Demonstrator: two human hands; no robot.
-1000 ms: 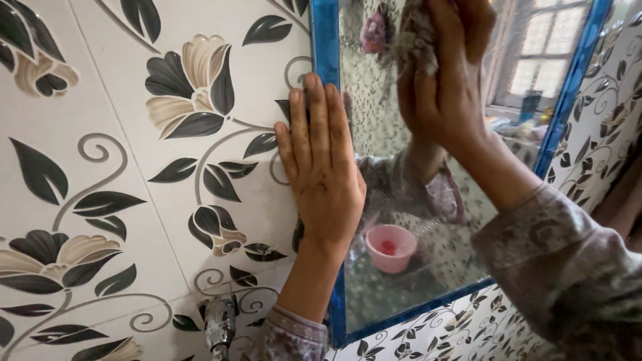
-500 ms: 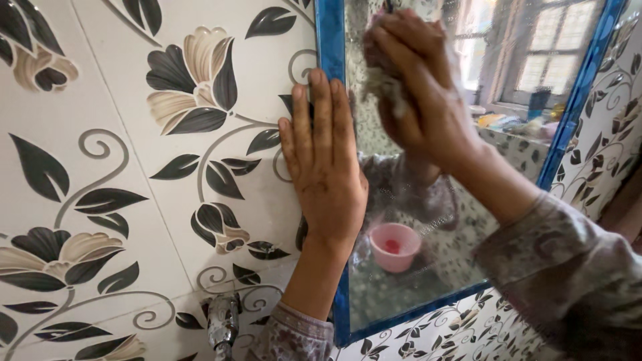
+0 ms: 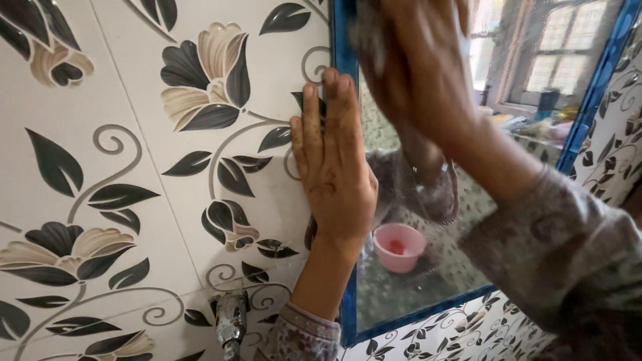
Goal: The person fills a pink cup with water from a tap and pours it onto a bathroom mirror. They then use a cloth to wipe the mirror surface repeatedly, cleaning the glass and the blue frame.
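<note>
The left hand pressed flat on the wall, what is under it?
The left hand lies across the blue frame of the mirror, palm partly on the flowered tile wall. The stretch of frame and tile beneath it is covered and cannot be seen.

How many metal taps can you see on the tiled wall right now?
1. The tap sits at the bottom edge of the tiled wall, below the left hand. Others may lie outside the frame.

A tiled wall [image 3: 134,100], white with dark leaves and beige flowers, carried a blue-framed mirror [image 3: 428,267]. A chrome tap [image 3: 231,324] stuck out of it below, just left of the mirror's lower corner.
</note>
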